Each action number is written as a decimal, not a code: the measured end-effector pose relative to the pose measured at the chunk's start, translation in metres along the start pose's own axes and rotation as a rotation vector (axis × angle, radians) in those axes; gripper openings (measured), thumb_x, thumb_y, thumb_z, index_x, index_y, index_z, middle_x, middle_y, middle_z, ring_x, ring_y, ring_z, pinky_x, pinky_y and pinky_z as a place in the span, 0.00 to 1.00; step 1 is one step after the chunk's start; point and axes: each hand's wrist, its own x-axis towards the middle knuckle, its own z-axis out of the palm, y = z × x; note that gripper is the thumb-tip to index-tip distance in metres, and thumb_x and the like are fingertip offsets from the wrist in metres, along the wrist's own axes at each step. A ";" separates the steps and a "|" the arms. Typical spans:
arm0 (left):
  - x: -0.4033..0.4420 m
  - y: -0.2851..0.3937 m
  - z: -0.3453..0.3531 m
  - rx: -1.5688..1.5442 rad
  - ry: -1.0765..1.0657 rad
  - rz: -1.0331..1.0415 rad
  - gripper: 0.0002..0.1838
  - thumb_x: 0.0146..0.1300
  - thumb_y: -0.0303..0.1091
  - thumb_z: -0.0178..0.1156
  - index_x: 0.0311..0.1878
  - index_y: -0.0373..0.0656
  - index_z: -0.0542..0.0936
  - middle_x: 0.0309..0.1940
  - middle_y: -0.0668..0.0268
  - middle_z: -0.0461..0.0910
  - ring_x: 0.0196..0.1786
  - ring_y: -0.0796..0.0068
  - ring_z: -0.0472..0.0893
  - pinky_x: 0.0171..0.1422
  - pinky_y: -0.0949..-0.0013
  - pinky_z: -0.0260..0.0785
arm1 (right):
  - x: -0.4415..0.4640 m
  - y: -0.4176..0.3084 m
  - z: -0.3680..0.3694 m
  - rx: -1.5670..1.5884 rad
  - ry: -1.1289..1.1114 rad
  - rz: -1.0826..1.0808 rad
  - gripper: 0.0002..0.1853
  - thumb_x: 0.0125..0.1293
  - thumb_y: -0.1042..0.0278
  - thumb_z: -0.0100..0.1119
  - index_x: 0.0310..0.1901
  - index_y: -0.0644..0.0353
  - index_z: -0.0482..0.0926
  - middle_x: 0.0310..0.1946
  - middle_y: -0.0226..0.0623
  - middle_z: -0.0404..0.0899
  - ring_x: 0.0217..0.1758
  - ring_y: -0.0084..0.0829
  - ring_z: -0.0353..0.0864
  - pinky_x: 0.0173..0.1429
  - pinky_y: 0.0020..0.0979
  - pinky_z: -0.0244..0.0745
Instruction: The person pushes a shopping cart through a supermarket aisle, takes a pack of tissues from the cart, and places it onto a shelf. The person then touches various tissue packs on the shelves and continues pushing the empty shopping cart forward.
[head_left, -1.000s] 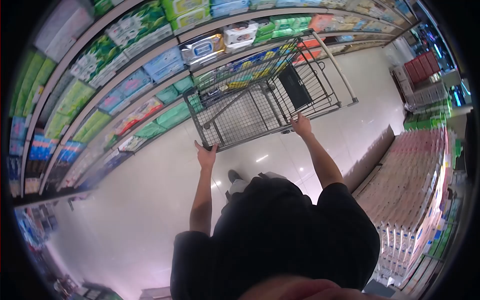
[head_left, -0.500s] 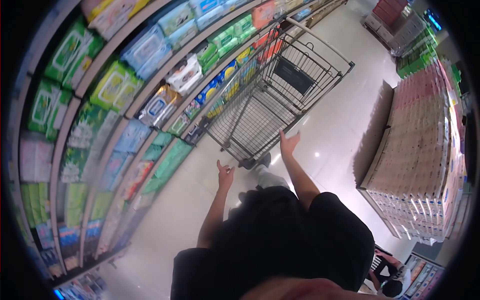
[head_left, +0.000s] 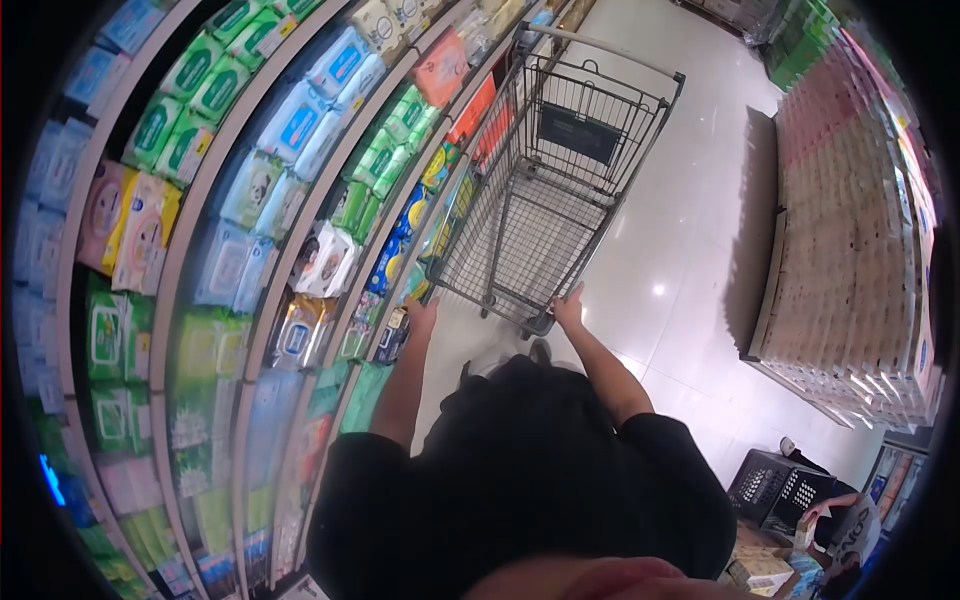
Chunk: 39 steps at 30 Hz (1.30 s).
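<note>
An empty-looking wire shopping cart [head_left: 545, 215] stands in front of me, its handle bar at the far end and a dark panel [head_left: 578, 134] on its child-seat area. My left hand [head_left: 422, 315] is at the near left corner of the cart's rim, fingers closed around it as far as they show. At the near right corner, my right hand [head_left: 568, 305] has its fingers curled over the rim. Both arms reach forward. My shoes are partly visible below the cart's near end.
Shelves [head_left: 262, 120] packed with wet-wipe packs run along the left, close to the cart. A tall stack of packaged goods [head_left: 840, 240] stands on the right. At lower right, a person [head_left: 850, 525] is beside a black crate [head_left: 760, 485] and several boxes.
Both hands, open and short of the cart before, have come to its near corners and closed on them. The cart now stands more upright in view; the shelves have shifted with my head.
</note>
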 end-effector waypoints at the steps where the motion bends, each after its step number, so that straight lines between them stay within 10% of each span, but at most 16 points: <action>1: 0.013 0.008 0.010 0.002 -0.001 -0.001 0.51 0.50 0.37 0.72 0.68 0.26 0.49 0.59 0.35 0.68 0.62 0.45 0.71 0.67 0.59 0.62 | 0.011 -0.001 -0.006 0.000 0.000 0.002 0.52 0.59 0.71 0.56 0.71 0.65 0.24 0.29 0.49 0.82 0.25 0.40 0.85 0.30 0.36 0.81; 11: 0.160 0.089 0.145 0.354 -0.119 0.246 0.48 0.47 0.44 0.74 0.67 0.36 0.58 0.54 0.43 0.76 0.57 0.44 0.76 0.60 0.53 0.68 | 0.119 -0.060 -0.077 0.220 -0.057 0.139 0.48 0.60 0.64 0.56 0.73 0.63 0.34 0.41 0.64 0.80 0.45 0.57 0.82 0.52 0.44 0.77; 15: 0.164 0.150 0.182 0.311 -0.091 0.045 0.43 0.50 0.41 0.72 0.66 0.39 0.60 0.50 0.44 0.78 0.54 0.43 0.77 0.58 0.50 0.69 | 0.158 -0.071 -0.081 0.202 0.206 0.394 0.42 0.62 0.53 0.57 0.70 0.63 0.48 0.49 0.70 0.75 0.58 0.61 0.74 0.64 0.46 0.66; 26: 0.261 0.259 0.257 0.477 -0.151 0.112 0.43 0.49 0.40 0.72 0.65 0.42 0.60 0.48 0.43 0.79 0.52 0.43 0.78 0.55 0.48 0.70 | 0.297 -0.122 -0.083 0.153 0.361 0.492 0.38 0.66 0.50 0.56 0.67 0.65 0.53 0.40 0.58 0.80 0.45 0.48 0.82 0.54 0.42 0.72; 29: 0.278 0.272 0.275 0.492 -0.179 0.180 0.43 0.48 0.41 0.72 0.65 0.42 0.60 0.47 0.43 0.79 0.51 0.42 0.79 0.54 0.48 0.70 | 0.309 -0.134 -0.094 0.239 0.398 0.530 0.36 0.66 0.49 0.54 0.66 0.65 0.56 0.48 0.67 0.76 0.55 0.61 0.76 0.60 0.47 0.68; 39: 0.363 0.318 0.355 0.512 -0.166 0.172 0.46 0.49 0.43 0.72 0.67 0.45 0.57 0.47 0.43 0.79 0.51 0.41 0.79 0.55 0.47 0.71 | 0.419 -0.196 -0.123 0.036 0.371 0.436 0.32 0.63 0.48 0.56 0.63 0.59 0.65 0.40 0.60 0.80 0.48 0.58 0.79 0.53 0.49 0.72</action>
